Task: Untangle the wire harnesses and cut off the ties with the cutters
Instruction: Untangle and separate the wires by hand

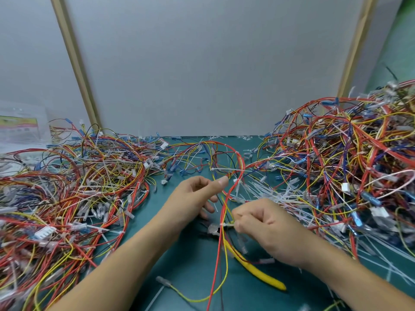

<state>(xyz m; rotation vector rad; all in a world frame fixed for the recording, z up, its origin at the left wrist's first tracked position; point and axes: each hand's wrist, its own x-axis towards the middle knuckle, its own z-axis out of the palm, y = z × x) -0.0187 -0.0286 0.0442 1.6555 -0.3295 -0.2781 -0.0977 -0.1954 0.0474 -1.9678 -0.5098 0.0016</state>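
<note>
I'm at the tie-cutting step: my right grip [267, 230] pinches a white tie [225, 224] on the red-and-yellow harness [221, 245] mid-table [190, 254], my left grip [195, 194] is half-curled by its loop, hold unclear, and next I'd need the cutters [258, 271] lying underneath.

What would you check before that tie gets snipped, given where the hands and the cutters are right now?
1. Tie found: ok. The right hand pinches a white tie on the red and yellow wires.
2. Cutters nearby: ok. The yellow-handled cutters lie on the green mat, under those wires.
3. Cutters in hand: not ok. Neither hand holds them.
4. Wires steadied: cannot tell whether the left hand pinches one.
5. Harness free of the right pile: cannot tell.
</note>
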